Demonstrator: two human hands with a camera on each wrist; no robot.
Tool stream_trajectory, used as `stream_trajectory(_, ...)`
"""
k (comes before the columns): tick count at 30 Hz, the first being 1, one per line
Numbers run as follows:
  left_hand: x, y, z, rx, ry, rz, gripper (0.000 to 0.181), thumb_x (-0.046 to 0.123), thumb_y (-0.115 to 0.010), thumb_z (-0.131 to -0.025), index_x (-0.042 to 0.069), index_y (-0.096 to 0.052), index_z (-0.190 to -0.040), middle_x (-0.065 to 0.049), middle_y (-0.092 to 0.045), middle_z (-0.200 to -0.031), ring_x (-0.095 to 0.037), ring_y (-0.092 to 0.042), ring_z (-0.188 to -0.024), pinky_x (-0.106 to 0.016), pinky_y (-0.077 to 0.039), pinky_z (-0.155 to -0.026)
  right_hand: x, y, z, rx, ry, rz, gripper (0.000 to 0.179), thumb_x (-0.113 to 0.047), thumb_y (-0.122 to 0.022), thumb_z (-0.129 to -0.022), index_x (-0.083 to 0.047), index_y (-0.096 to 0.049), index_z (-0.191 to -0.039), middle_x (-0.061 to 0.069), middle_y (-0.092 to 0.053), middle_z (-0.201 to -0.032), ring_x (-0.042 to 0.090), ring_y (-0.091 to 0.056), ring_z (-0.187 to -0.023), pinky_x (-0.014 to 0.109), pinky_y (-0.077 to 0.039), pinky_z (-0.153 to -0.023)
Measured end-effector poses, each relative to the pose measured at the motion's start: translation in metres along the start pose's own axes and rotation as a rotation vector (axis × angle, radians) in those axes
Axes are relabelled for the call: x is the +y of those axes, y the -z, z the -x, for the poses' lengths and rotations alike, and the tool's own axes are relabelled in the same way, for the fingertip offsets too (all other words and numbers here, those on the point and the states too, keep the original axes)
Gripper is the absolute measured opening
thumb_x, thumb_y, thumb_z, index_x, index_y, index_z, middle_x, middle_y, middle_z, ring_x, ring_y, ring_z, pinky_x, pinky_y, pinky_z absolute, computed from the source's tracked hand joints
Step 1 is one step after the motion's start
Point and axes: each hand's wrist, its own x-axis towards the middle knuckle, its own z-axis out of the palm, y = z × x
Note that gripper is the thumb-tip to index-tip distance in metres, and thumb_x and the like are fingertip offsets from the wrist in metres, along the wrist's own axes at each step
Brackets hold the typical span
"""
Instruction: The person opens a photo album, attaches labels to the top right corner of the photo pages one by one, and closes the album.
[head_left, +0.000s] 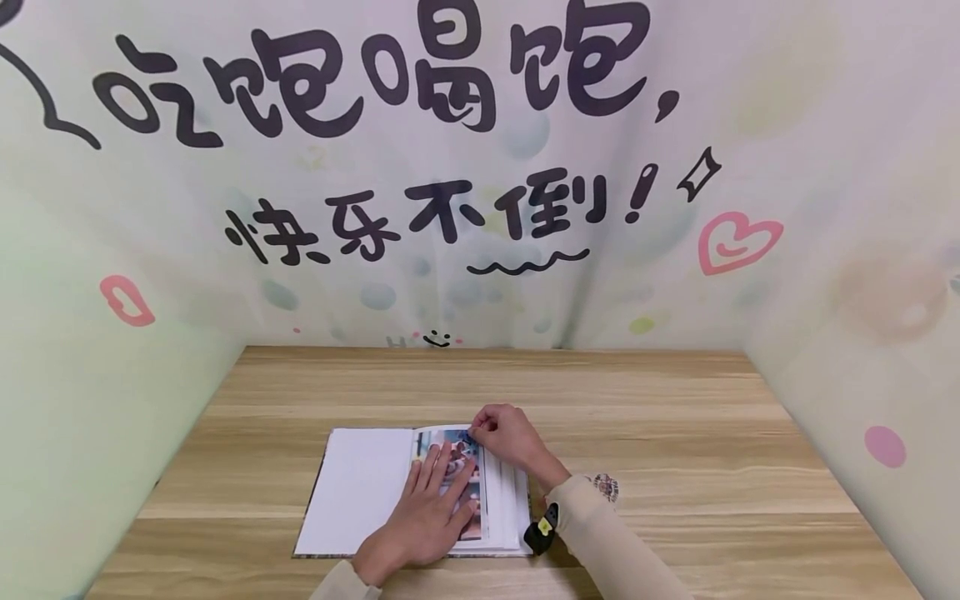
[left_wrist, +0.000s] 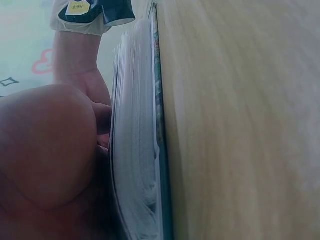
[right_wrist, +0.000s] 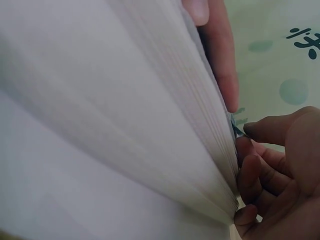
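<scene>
An open photo album (head_left: 360, 492) lies on the table, its left side a blank white page. On the right side is a colourful photo (head_left: 453, 436), partly covered by my left hand (head_left: 427, 508), which rests flat on it with fingers spread. At the photo's upper right corner, my right hand (head_left: 510, 437) pinches the edge between thumb and forefinger. The right wrist view shows this pinch by the right hand (right_wrist: 275, 170), with left-hand fingers (right_wrist: 224, 60) close by. In the left wrist view, the album's stacked pages (left_wrist: 132, 110) appear edge-on beside the left hand (left_wrist: 45, 150).
The wooden table (head_left: 675, 417) extends around the album. A black strap with a yellow label (head_left: 542, 529) is on the right wrist. Beside the right sleeve lies a small round patterned piece (head_left: 606, 487). A printed cloth (head_left: 480, 308) hangs behind the table.
</scene>
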Motion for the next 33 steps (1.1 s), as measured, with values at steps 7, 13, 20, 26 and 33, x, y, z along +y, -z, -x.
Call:
stream_trajectory(7,0.001,0.003,0.000,-0.007,-0.007,0.001,0.057,0.041,-0.034,-0.107,0.012,-0.031,-0.156,-0.023,-0.006,-0.164,-0.041,0.000,-0.151,-0.065,-0.008,-0.117,0.000,-0.001,-0.001,0.010,-0.026,-0.014,0.005,-0.013,-0.071,-0.092,-0.010,-0.070,-0.089,-0.003,-0.061,-0.072,0.009,-0.053,-0.063,0.020,-0.044,-0.055)
stream_trajectory(13,-0.001,-0.001,-0.003,-0.013,0.014,-0.040,0.057,0.040,-0.036,-0.106,0.013,-0.032,-0.156,-0.021,-0.006,-0.165,-0.040,0.000,-0.152,-0.062,-0.007,-0.118,0.001,-0.003,0.000,0.022,-0.043,-0.039,0.005,-0.013,-0.073,-0.090,-0.010,-0.069,-0.088,-0.003,-0.059,-0.072,0.010,-0.052,-0.063,0.020,-0.042,-0.056)
stream_trajectory(20,-0.001,-0.002,-0.003,-0.027,0.019,-0.035,0.057,0.040,-0.035,-0.106,0.014,-0.030,-0.156,-0.020,-0.005,-0.165,-0.039,0.001,-0.152,-0.061,-0.006,-0.119,0.003,-0.005,0.002,0.030,-0.059,-0.035,0.007,-0.012,-0.073,-0.090,-0.011,-0.067,-0.093,-0.002,-0.057,-0.074,0.012,-0.051,-0.065,0.021,-0.041,-0.056)
stream_trajectory(26,0.000,0.000,-0.003,-0.041,0.028,-0.047,0.057,0.041,-0.034,-0.106,0.014,-0.030,-0.157,-0.019,-0.003,-0.165,-0.038,0.003,-0.152,-0.061,-0.006,-0.119,0.006,-0.009,0.000,0.043,-0.063,-0.005,0.011,-0.014,-0.073,-0.090,-0.012,-0.066,-0.098,-0.003,-0.056,-0.070,0.010,-0.050,-0.060,0.021,-0.040,-0.052)
stream_trajectory(33,0.000,-0.001,-0.002,-0.034,0.021,-0.047,0.058,0.042,-0.034,-0.106,0.014,-0.031,-0.156,-0.019,-0.005,-0.165,-0.038,0.002,-0.152,-0.062,-0.007,-0.119,0.004,-0.014,-0.002,0.078,-0.079,0.035,0.015,-0.021,-0.075,-0.089,-0.013,-0.065,-0.096,-0.005,-0.054,-0.067,0.009,-0.048,-0.056,0.022,-0.039,-0.049)
